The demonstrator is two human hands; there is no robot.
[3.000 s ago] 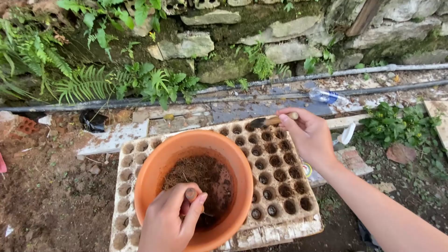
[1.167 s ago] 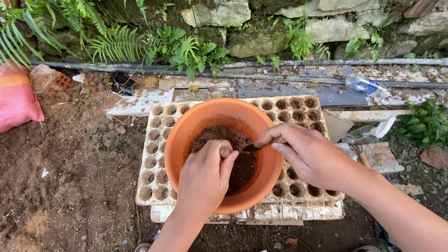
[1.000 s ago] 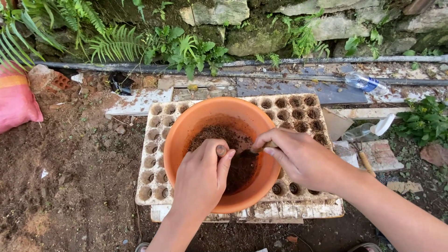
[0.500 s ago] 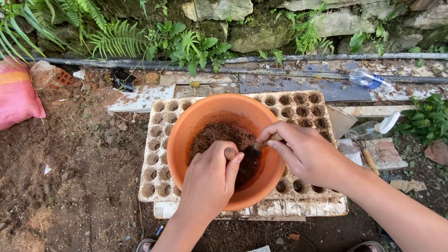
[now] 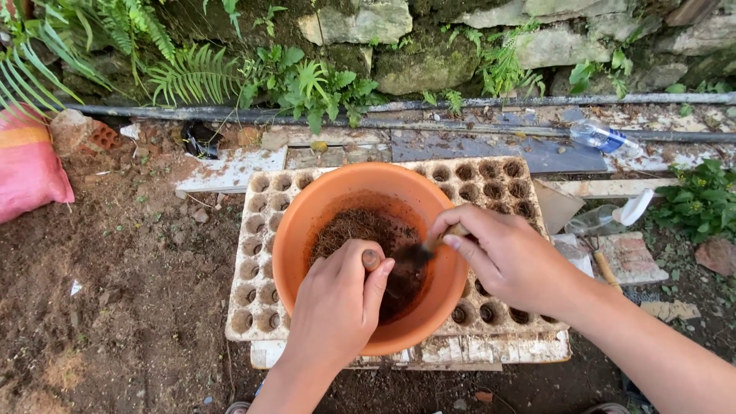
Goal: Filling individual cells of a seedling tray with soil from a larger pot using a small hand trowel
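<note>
Two hands (image 5: 337, 307) work brown fibre (image 5: 360, 230) inside orange pot (image 5: 307, 211).

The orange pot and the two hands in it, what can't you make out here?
Head view only:
- Left hand covers the working end of its wooden-handled tool.
- Right hand hides most of its small scoop's handle.
- Orange pot covers the seed tray's middle cells.

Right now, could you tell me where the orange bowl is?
In the head view the orange bowl sits mid-frame on the seed tray, with the left hand over its near rim and the right hand at its right edge.
</note>
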